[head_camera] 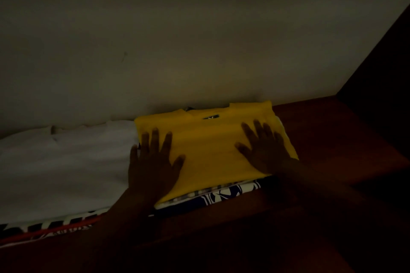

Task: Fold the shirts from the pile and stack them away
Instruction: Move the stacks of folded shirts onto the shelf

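A folded yellow shirt (208, 146) lies on top of a stack on a dim wooden shelf (332, 139), collar and label toward the back wall. Under it a dark blue and white patterned garment (224, 191) sticks out at the front. My left hand (153, 159) presses flat on the shirt's left edge with fingers spread. On the shirt's right side, my right hand (264, 146) lies flat, fingers spread as well. Neither hand grips anything.
A folded white garment (66, 162) lies to the left of the stack, over a black-and-white striped piece with a red edge (55, 227). The pale back wall (199, 40) stands right behind. A dark wooden side panel (381, 62) closes the right.
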Demonstrator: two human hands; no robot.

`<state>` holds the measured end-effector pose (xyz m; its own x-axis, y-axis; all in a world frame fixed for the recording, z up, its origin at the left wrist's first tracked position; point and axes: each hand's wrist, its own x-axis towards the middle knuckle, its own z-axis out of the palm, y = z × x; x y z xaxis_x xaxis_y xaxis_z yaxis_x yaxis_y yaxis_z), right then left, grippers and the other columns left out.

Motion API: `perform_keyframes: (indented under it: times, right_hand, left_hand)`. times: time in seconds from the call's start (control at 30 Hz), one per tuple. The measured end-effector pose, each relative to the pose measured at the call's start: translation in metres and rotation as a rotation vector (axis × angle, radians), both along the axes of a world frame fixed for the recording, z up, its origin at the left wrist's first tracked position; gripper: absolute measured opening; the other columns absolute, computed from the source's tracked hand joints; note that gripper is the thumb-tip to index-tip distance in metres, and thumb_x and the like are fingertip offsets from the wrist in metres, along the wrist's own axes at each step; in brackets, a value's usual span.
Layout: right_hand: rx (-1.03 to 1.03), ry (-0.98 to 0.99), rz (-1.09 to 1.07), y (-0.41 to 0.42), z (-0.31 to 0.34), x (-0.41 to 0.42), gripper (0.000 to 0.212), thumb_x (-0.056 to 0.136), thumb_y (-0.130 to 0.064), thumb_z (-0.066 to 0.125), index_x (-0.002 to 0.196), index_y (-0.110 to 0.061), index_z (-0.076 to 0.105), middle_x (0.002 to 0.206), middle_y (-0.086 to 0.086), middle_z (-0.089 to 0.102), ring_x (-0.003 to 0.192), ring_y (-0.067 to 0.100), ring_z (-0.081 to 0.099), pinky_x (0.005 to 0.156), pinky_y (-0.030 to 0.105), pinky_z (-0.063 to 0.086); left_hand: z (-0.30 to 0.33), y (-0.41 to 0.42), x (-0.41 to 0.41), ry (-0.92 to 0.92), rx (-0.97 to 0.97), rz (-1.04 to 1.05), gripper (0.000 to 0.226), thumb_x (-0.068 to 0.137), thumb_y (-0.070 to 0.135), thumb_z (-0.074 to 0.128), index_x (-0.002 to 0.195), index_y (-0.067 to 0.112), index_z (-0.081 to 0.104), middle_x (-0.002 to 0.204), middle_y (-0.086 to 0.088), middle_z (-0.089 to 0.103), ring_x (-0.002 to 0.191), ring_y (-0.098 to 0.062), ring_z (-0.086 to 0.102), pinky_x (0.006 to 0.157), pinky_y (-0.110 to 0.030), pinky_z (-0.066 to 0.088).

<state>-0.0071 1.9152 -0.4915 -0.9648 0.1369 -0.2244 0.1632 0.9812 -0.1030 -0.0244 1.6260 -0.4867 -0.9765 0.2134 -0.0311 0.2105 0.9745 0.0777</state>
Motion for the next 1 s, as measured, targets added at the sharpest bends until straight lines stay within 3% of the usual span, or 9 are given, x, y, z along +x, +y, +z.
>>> perform_keyframes:
  times: [0.17,0.27,0.37,0.47,0.53,0.63,0.73,0.83,1.0]
  right_hand:
    - [-0.075,-0.068,-0.020,0.003,0.009,-0.009,0.072,0.093,-0.067,0.020,0.152,-0.036,-0.006,0.161,0.003,-0.012,0.148,0.029,-0.007,0.117,0.053,0.000]
    - [-0.095,0.037,-0.061,-0.006,0.018,-0.018,0.070,0.095,-0.064,0.020,0.154,-0.029,0.003,0.162,0.005,-0.002,0.148,0.028,0.001,0.118,0.052,0.005]
    - [-0.059,0.106,0.011,-0.029,0.018,-0.032,0.069,0.096,-0.061,0.018,0.154,-0.026,0.001,0.162,0.005,-0.005,0.149,0.026,-0.003,0.117,0.050,0.003]
    - [-0.038,0.082,0.115,-0.048,0.010,-0.038,0.068,0.096,-0.061,0.016,0.153,-0.029,-0.002,0.162,0.002,-0.010,0.148,0.024,-0.010,0.118,0.048,-0.003]
    - [-0.051,0.066,0.158,-0.049,0.002,-0.036,0.069,0.095,-0.064,0.016,0.153,-0.031,-0.004,0.162,0.000,-0.009,0.148,0.022,-0.010,0.118,0.047,-0.004]
    - [-0.045,0.085,0.187,-0.039,-0.006,-0.035,0.071,0.093,-0.066,0.015,0.153,-0.033,-0.003,0.162,-0.001,-0.006,0.148,0.020,-0.007,0.118,0.045,-0.002]
    - [-0.015,0.073,0.219,-0.020,-0.006,-0.036,0.070,0.095,-0.064,0.015,0.153,-0.031,-0.001,0.162,-0.002,-0.006,0.148,0.019,-0.006,0.119,0.043,0.000]
    - [0.012,0.058,0.178,0.005,-0.002,-0.033,0.068,0.096,-0.063,0.016,0.153,-0.031,-0.002,0.162,-0.003,-0.008,0.148,0.023,-0.007,0.118,0.045,0.002]
    - [-0.047,0.045,-0.066,0.015,0.006,-0.031,0.070,0.097,-0.059,0.021,0.154,-0.026,-0.005,0.161,0.008,-0.013,0.148,0.028,-0.009,0.118,0.047,-0.003]
  left_hand:
    - [0.010,0.011,-0.002,-0.008,-0.098,-0.004,0.088,0.081,0.072,-0.002,0.154,0.023,0.007,0.161,-0.013,0.003,0.147,-0.036,0.001,0.118,-0.051,0.005]
    - [0.026,0.029,-0.003,0.033,-0.111,0.000,0.072,0.096,0.059,0.019,0.153,0.018,0.011,0.160,-0.016,-0.003,0.147,-0.035,-0.006,0.118,-0.050,-0.006]
    - [0.031,0.055,-0.006,0.061,-0.074,-0.051,0.066,0.099,0.053,0.020,0.153,0.017,0.008,0.160,-0.015,-0.003,0.148,-0.032,-0.007,0.117,-0.047,-0.008]
    - [0.010,0.057,-0.012,0.006,-0.047,-0.068,0.065,0.098,0.056,0.015,0.154,0.022,0.009,0.161,-0.012,0.003,0.148,-0.031,0.000,0.118,-0.048,-0.003]
    - [-0.004,0.047,-0.014,0.024,-0.056,-0.055,0.072,0.091,0.061,0.006,0.152,0.025,0.021,0.159,-0.013,0.019,0.146,-0.035,0.014,0.117,-0.051,0.007]
    - [-0.012,0.041,-0.016,0.057,-0.053,-0.033,0.074,0.088,0.062,0.011,0.144,0.024,0.041,0.149,-0.014,0.040,0.138,-0.038,0.035,0.112,-0.054,0.023]
    - [-0.012,0.041,-0.018,0.025,-0.058,-0.053,0.080,0.085,0.064,0.001,0.150,0.026,0.027,0.156,-0.012,0.026,0.144,-0.036,0.023,0.115,-0.049,0.008]
    - [-0.010,0.040,-0.019,0.066,-0.009,-0.027,0.084,0.085,0.064,0.005,0.148,0.017,0.036,0.153,-0.019,0.031,0.141,-0.039,0.028,0.115,-0.051,0.018]
    - [0.001,0.046,-0.018,0.088,0.072,0.063,0.081,0.092,0.062,0.012,0.150,0.007,0.027,0.154,-0.026,0.020,0.143,-0.042,0.020,0.116,-0.051,0.016]
